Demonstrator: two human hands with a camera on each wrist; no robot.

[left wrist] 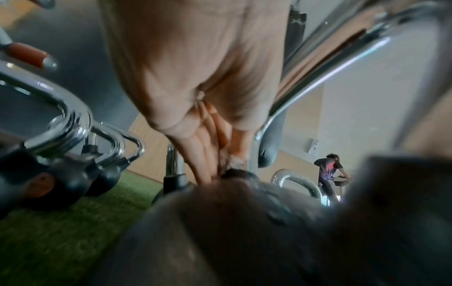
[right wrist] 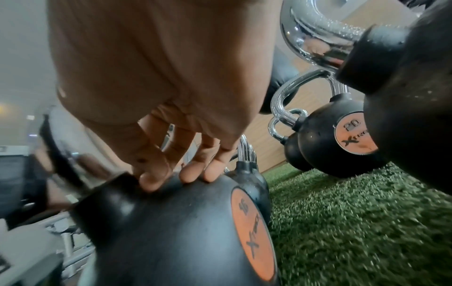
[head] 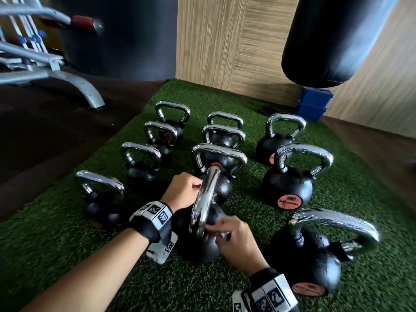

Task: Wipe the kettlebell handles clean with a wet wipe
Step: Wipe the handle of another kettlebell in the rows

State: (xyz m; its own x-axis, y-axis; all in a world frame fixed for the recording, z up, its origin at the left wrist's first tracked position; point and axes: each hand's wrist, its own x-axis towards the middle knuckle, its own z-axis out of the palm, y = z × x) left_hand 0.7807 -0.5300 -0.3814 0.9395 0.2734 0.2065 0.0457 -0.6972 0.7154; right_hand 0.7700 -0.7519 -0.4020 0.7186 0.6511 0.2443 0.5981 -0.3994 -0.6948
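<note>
The nearest middle kettlebell [head: 199, 246] stands on the green turf [head: 180, 287], its chrome handle [head: 204, 203] seen end-on. My left hand [head: 183, 190] is at the far end of that handle. In the left wrist view its thumb and fingers [left wrist: 208, 154] pinch a small pale crumpled scrap [left wrist: 233, 161] against the handle's leg; it looks like the wet wipe but is blurred. My right hand [head: 234, 242] is at the near end of the handle. Its fingertips [right wrist: 151, 181] rest, nearly straight, on the black body [right wrist: 171, 222] beside the handle's collar, and its thumb is hidden.
Several more chrome-handled kettlebells stand in rows on the turf, one close on the right [head: 315, 262] and one on the left [head: 101, 199]. A black punching bag [head: 337, 37] hangs at the back right above a blue box [head: 314, 104]. A bench frame [head: 74, 82] stands on the left. A person [left wrist: 327, 170] is far off.
</note>
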